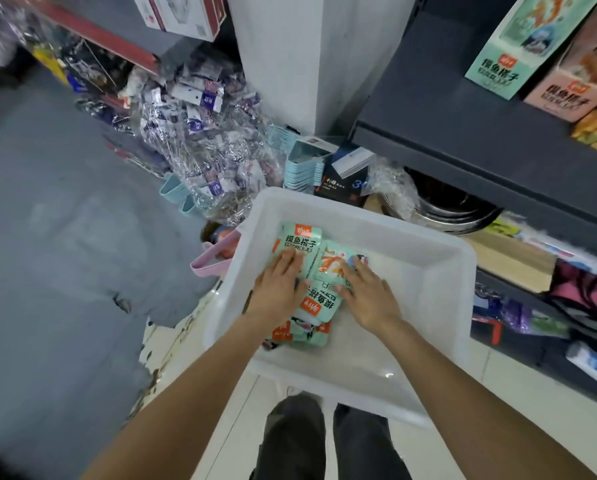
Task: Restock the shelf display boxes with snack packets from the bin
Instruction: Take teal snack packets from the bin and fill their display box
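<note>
A white plastic bin (411, 258) stands on the floor below me. Several mint-green snack packets (299, 239) lie in its left part. My left hand (278, 285) lies flat on one packet, fingers straight. My right hand (370, 294) presses flat on a neighbouring packet (335, 261) with orange print. More packets (302, 332) lie between and under my wrists. On the dark shelf at the upper right stand a mint-green display box (519, 46) and a pink display box (577, 81).
The dark shelf edge (463, 157) juts out just right of the bin. Clear bags of purple packets (203, 133) are heaped behind the bin to the left. A pink basket (210, 263) touches the bin's left side. Metal pots (453, 209) sit under the shelf.
</note>
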The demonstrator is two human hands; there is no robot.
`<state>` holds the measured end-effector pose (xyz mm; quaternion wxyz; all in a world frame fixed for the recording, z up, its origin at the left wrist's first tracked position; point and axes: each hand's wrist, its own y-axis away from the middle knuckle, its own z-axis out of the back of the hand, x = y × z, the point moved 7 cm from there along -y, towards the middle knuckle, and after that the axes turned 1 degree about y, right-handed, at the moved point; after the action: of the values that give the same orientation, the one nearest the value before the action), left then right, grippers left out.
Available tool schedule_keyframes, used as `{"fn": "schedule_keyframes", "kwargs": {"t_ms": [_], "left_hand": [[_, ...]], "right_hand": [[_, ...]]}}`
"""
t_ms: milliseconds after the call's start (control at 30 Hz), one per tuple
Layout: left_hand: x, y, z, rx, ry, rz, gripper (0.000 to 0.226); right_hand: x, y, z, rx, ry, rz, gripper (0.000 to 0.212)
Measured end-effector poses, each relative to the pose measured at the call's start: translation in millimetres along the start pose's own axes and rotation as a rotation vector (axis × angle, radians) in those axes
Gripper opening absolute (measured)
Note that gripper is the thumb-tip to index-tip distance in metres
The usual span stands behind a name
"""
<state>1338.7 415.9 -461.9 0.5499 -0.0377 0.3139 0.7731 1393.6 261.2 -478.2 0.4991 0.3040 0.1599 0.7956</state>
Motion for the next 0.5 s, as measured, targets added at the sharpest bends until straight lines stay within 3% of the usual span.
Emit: {"fn": "schedule_keyframes", "kwargs": {"t_ms": [133,233,367,500], "left_hand": [[-11.6,3.4,0.4,0.017,-0.033,-0.08,0.056],[-13.4,4.1,1.8,-0.012,-0.019,-0.068,0.058],[-8.4,1.1,8.7,-0.037,0.102,0.011,0.066],[-5.5,2.1,22.0,-0.156,0.305,0.074,0.063]], "right_hand": [[-18.4,27.1,3.5,-0.159,0.107,-0.128,0.049],[-24.7,27.4,11.4,-0.271,-0.088,-0.131,0.045],[-10.7,5.8,17.4,-0.214,-0.309,-0.047,0.066],[-8.5,-2.5,20.0,-0.2,-0.259,-0.163,0.077]]}}
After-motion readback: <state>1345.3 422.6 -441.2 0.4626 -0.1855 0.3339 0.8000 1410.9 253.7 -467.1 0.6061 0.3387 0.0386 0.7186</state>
